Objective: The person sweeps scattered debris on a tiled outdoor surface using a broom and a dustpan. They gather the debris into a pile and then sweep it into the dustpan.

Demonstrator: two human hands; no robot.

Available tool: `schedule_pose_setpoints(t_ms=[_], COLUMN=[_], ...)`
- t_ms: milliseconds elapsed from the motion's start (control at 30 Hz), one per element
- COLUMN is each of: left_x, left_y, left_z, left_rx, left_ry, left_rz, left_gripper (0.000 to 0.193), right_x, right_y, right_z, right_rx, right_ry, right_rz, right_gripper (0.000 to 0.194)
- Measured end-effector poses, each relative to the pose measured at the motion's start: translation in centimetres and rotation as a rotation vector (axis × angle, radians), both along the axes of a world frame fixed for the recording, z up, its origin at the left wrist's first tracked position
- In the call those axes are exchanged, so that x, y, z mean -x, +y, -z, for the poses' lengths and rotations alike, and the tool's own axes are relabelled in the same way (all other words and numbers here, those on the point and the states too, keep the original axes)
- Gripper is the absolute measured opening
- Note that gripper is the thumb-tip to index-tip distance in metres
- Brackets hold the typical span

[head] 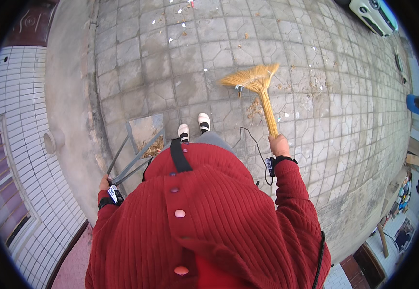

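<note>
My right hand [279,145] grips the handle of a straw broom [263,92]. Its fanned bristles point away from me, over the grey paving tiles [224,103], with some bits of litter caught along one edge. Down at my left side, my left hand [104,183] is closed around the metal handle of a dustpan [144,126]. Dry leaves and scraps [154,149] lie in the pan, partly hidden by my red cardigan. A small heap of dry leaves [255,108] is on the tiles just left of the broom handle.
White scraps [184,25] and brown leaves are scattered over the paving ahead. A wall with white tiles [14,79] and a pipe end [53,141] run along the left. At the far right are a parked car [373,16] and a blue container [414,104].
</note>
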State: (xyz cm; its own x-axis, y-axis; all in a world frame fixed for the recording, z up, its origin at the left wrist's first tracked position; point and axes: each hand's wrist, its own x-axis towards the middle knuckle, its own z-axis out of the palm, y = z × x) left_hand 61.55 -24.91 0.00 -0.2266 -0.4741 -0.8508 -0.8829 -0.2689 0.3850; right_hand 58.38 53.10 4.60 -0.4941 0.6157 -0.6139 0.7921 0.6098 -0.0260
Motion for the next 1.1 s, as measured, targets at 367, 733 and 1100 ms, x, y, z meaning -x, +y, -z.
schedule_pose_setpoints(t_ms=[367, 733, 1100], left_x=[3.7, 7.9, 10.8], left_y=[1.8, -2.7, -5.5], left_z=[-2.6, 2.8, 2.5], left_rx=[0.010, 0.010, 0.004], left_ry=[-0.032, -0.019, -0.058], left_rz=[-0.059, 0.092, 0.029], left_gripper=[0.033, 0.037, 0.041], right_x=[8.3, 10.4, 24.2], right_y=[-7.8, -8.3, -24.7], right_z=[3.0, -0.1, -0.7], right_rx=[0.047, -0.134, -0.008], right_ry=[0.055, 0.030, 0.107], right_rz=[-0.464, -0.083, -0.523], right_gripper=[0.038, 0.045, 0.039])
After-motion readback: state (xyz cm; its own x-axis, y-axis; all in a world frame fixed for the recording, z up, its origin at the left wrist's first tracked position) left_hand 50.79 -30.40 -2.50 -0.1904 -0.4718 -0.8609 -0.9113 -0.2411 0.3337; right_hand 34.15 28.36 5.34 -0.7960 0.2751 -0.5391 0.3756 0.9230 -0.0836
